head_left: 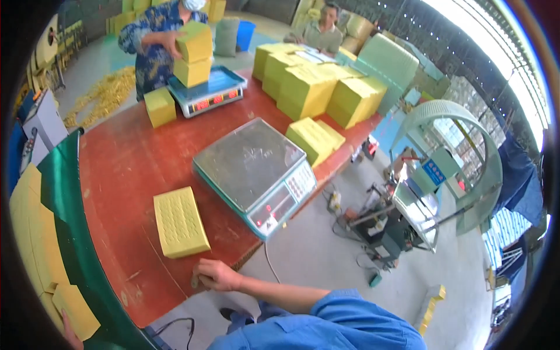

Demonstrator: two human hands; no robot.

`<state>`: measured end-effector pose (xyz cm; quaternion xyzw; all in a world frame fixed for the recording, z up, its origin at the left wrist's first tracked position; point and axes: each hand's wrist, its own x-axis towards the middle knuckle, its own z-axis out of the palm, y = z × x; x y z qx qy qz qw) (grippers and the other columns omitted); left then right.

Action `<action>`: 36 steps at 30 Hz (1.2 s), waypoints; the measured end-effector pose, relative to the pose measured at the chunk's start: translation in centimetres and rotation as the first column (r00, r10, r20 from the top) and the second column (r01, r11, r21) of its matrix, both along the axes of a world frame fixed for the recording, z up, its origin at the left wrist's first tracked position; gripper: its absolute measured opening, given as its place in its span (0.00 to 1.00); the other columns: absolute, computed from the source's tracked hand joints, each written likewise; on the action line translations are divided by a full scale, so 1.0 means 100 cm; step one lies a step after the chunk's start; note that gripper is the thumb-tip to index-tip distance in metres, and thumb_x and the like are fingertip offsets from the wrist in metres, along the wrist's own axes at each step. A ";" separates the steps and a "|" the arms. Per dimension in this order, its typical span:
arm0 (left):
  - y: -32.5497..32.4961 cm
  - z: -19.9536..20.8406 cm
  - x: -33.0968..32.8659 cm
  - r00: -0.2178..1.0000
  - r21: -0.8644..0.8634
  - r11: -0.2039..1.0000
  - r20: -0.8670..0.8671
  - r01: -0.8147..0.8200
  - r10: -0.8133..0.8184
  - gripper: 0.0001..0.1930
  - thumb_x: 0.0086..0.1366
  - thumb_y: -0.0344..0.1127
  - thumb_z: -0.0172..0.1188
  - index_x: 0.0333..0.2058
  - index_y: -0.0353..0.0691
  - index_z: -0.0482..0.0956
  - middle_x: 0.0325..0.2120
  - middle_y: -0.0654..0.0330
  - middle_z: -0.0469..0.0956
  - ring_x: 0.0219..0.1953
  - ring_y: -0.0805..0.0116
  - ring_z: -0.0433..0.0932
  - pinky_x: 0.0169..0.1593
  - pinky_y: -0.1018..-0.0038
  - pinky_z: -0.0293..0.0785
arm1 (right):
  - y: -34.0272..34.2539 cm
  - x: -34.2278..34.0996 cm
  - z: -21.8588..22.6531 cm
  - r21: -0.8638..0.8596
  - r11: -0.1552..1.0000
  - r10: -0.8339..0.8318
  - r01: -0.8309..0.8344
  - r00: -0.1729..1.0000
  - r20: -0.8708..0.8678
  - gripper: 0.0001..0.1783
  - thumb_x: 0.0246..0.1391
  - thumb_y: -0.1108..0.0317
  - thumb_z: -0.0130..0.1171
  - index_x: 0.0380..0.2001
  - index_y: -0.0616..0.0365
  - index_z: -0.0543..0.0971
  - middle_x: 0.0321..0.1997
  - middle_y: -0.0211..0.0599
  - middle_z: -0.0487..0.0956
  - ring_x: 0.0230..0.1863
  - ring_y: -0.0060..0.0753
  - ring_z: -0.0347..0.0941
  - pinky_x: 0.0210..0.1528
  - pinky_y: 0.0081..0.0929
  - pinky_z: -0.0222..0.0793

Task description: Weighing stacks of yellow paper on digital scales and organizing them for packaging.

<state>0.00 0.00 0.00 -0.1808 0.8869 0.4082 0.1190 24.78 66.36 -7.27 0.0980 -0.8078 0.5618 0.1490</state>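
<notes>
Yellow slab (77,312) is gripped by the left hand (71,332) — the right hand (217,275), its hold impossible to tell, curls near a dimpled block (179,223) at the red table (116,192).

The stack (181,223) is yellow, table (128,175) red, jacket (143,29) apparently camouflage-patterned.

A head-worn fisheye looks down, close above the blue sleeve (361,316) at 5 o'clock, across the red table (116,175) toward 11 o'clock
</notes>
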 end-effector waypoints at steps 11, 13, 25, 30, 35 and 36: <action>0.055 -0.002 0.037 0.984 0.380 0.925 0.174 -0.023 -0.047 0.29 0.73 0.51 0.43 0.64 0.39 0.62 0.59 0.53 0.69 0.58 0.59 0.70 0.60 0.61 0.68 | -0.007 0.003 0.006 0.006 0.999 -0.032 0.033 0.998 -0.058 0.06 0.50 0.80 0.52 0.32 0.60 0.74 0.32 0.41 0.75 0.37 0.48 0.74 0.39 0.38 0.72; 0.071 0.002 0.050 0.974 0.448 0.893 0.213 -0.025 -0.080 0.29 0.73 0.51 0.44 0.64 0.38 0.63 0.59 0.53 0.69 0.58 0.59 0.71 0.60 0.61 0.68 | -0.004 0.002 0.004 0.040 0.999 -0.030 0.033 0.997 -0.067 0.06 0.52 0.79 0.52 0.33 0.59 0.75 0.33 0.40 0.76 0.38 0.46 0.75 0.39 0.37 0.73; 0.270 0.015 0.155 0.957 0.685 0.708 0.056 0.170 -0.284 0.26 0.65 0.34 0.55 0.60 0.34 0.64 0.51 0.53 0.75 0.50 0.62 0.76 0.54 0.67 0.73 | -0.059 0.062 -0.037 -0.427 0.889 0.365 -0.168 0.823 0.435 0.14 0.61 0.63 0.55 0.46 0.58 0.77 0.42 0.31 0.79 0.45 0.23 0.73 0.49 0.28 0.69; 0.358 0.014 0.209 0.945 0.508 0.832 0.096 0.222 -0.311 0.24 0.66 0.37 0.55 0.59 0.34 0.66 0.49 0.54 0.76 0.49 0.62 0.77 0.51 0.67 0.74 | -0.061 0.063 -0.069 -0.945 0.165 0.824 0.283 0.487 0.290 0.25 0.65 0.49 0.50 0.59 0.50 0.70 0.56 0.31 0.75 0.55 0.28 0.71 0.56 0.33 0.67; 0.409 0.039 0.257 0.919 0.473 0.874 0.286 0.112 -0.272 0.28 0.69 0.44 0.53 0.63 0.36 0.62 0.58 0.53 0.69 0.56 0.59 0.72 0.58 0.65 0.72 | -0.027 0.061 -0.034 -0.988 0.051 0.900 0.145 0.423 0.108 0.29 0.64 0.49 0.51 0.63 0.50 0.67 0.59 0.28 0.73 0.58 0.28 0.70 0.59 0.34 0.65; 0.416 0.046 0.269 0.946 0.551 0.834 0.279 -0.015 -0.168 0.28 0.69 0.43 0.54 0.63 0.36 0.62 0.56 0.53 0.71 0.55 0.58 0.74 0.57 0.65 0.72 | -0.020 0.064 -0.022 -0.988 0.071 0.892 0.137 0.434 0.124 0.31 0.63 0.49 0.53 0.64 0.50 0.65 0.61 0.29 0.72 0.59 0.29 0.69 0.61 0.34 0.65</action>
